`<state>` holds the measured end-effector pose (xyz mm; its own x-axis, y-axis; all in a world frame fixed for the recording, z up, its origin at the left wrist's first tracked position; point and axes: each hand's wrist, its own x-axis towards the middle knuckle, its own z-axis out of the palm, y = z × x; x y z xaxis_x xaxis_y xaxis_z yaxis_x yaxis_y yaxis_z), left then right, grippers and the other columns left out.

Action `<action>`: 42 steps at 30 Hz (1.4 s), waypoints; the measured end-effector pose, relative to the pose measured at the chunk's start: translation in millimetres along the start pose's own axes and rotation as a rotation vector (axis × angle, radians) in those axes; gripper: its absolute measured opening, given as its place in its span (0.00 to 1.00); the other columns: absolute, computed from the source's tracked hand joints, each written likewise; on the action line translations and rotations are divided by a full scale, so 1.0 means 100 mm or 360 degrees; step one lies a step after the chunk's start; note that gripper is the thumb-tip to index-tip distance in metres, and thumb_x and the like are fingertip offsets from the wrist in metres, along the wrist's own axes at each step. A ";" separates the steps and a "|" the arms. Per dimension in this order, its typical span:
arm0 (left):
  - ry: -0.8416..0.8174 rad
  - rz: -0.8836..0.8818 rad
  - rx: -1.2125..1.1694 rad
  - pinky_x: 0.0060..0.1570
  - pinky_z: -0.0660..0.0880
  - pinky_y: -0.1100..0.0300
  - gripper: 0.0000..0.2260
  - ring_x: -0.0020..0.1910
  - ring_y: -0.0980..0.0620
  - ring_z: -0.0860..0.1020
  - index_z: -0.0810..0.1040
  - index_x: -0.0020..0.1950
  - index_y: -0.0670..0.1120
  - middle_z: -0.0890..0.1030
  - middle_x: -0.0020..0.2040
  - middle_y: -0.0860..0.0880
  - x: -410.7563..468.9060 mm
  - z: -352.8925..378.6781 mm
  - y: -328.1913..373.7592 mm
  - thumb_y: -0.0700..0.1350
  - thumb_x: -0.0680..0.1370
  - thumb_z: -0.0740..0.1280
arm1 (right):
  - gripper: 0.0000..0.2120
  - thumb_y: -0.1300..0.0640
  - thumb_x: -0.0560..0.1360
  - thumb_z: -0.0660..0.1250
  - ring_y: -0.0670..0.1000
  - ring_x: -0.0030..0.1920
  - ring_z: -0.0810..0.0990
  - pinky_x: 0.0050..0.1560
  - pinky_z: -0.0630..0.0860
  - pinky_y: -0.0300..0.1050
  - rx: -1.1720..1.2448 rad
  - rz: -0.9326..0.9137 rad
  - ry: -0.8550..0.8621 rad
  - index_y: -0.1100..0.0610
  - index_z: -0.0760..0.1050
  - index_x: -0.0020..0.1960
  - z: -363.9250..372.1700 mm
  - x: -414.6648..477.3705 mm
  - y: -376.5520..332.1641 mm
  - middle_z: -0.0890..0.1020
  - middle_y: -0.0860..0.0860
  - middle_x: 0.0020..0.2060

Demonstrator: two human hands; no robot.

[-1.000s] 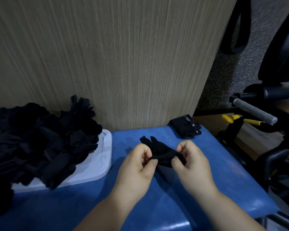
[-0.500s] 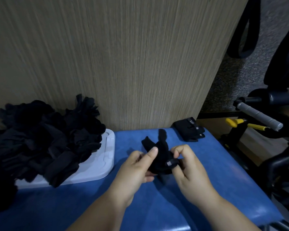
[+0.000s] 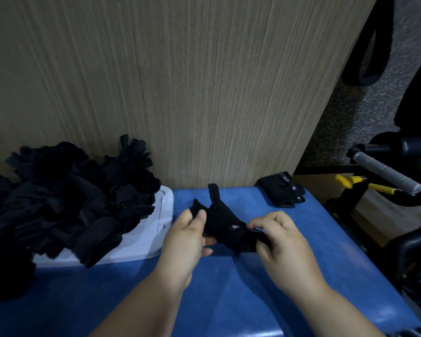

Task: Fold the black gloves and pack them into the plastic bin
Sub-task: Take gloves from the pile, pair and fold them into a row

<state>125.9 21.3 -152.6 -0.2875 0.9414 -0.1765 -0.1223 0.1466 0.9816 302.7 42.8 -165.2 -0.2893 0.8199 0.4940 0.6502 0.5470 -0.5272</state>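
Glove (image 3: 225,226) stretched between left hand (image 3: 188,237) and right hand (image 3: 281,242), each grip pinched shut on an end.

**Open blue top at the near side, crowded at left and rear**

The blue table (image 3: 229,300) lies bare along its near edge and right of centre — easy passage there. The heap of black gloves (image 3: 66,205) spills over the white plastic bin (image 3: 141,242) at left, blocking that side. The wooden panel (image 3: 180,93) walls off the rear — a folded black glove (image 3: 281,190) sits at the far right corner.
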 end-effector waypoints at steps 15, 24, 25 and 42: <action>-0.0071 -0.0156 -0.0447 0.40 0.81 0.54 0.11 0.42 0.46 0.85 0.76 0.56 0.45 0.86 0.43 0.47 -0.04 0.04 0.05 0.47 0.83 0.57 | 0.14 0.41 0.63 0.67 0.42 0.51 0.78 0.47 0.71 0.32 0.0494 0.0216 -0.0296 0.42 0.77 0.48 -0.03 0.02 -0.07 0.79 0.38 0.47; -0.0573 -0.0247 -0.0467 0.51 0.79 0.54 0.20 0.51 0.48 0.83 0.79 0.59 0.43 0.84 0.54 0.46 -0.14 0.14 0.02 0.56 0.81 0.56 | 0.11 0.56 0.70 0.75 0.41 0.38 0.79 0.40 0.74 0.32 0.0586 0.0480 -0.0168 0.47 0.77 0.49 0.00 0.00 -0.20 0.83 0.43 0.39; -0.0528 -0.0233 -0.0448 0.49 0.79 0.55 0.19 0.49 0.49 0.83 0.80 0.58 0.44 0.84 0.53 0.47 -0.13 0.14 0.02 0.55 0.81 0.57 | 0.08 0.60 0.72 0.72 0.43 0.37 0.79 0.40 0.74 0.34 0.0673 0.0571 -0.0110 0.48 0.77 0.47 0.00 0.01 -0.18 0.83 0.45 0.37; -0.0269 -0.0206 -0.0440 0.58 0.76 0.49 0.08 0.52 0.48 0.83 0.79 0.57 0.43 0.85 0.51 0.44 -0.06 0.12 0.00 0.41 0.81 0.62 | 0.11 0.54 0.74 0.66 0.52 0.40 0.81 0.40 0.77 0.46 0.1522 0.0976 -0.0310 0.61 0.75 0.52 -0.06 0.03 -0.19 0.83 0.56 0.40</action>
<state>138.9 19.7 -150.7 -0.0942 0.9608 -0.2609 -0.4066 0.2020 0.8910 293.4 33.6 -149.7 -0.2665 0.9588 -0.0980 -0.0555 -0.1167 -0.9916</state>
